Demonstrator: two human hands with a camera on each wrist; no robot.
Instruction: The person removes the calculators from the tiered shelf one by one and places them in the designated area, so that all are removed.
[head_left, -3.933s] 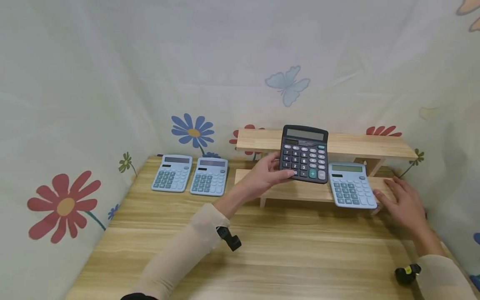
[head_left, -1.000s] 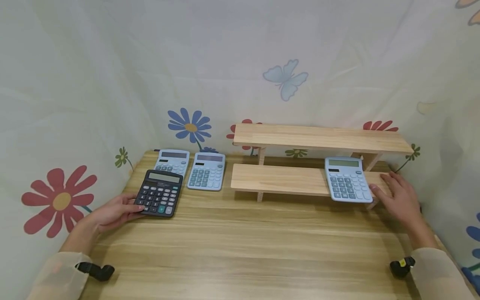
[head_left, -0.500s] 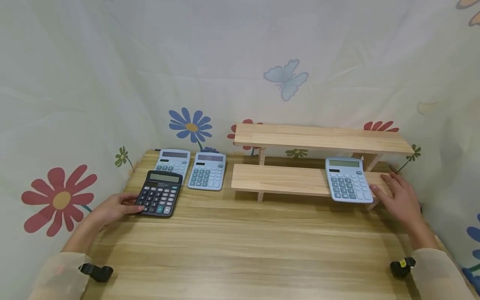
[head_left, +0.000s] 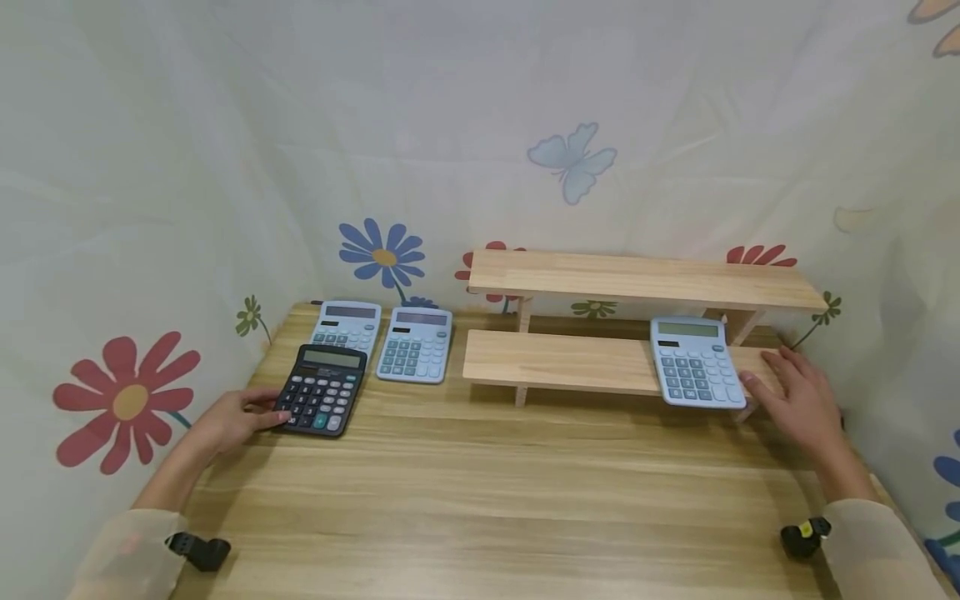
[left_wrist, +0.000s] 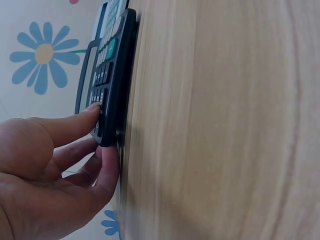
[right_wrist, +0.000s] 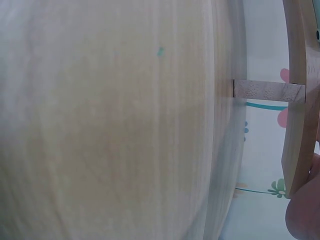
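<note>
Table [head_left: 525,500] & two-tier shelf [head_left: 645,279]: pale wood, smooth matt grain. Black calculator [head_left: 322,390] & blue ones look matt plastic. Backdrop [head_left: 225,167] is thin printed cloth.

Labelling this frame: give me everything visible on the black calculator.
The black calculator is a dark plastic desktop model with a greyish display on top, rows of dark keys with white marks, one teal key and a light grey key at its near edge. It lies face up on the table, in front of the left one of two blue calculators. The left hand grips its near left corner, thumb on the keys and fingers at its edge.
</note>
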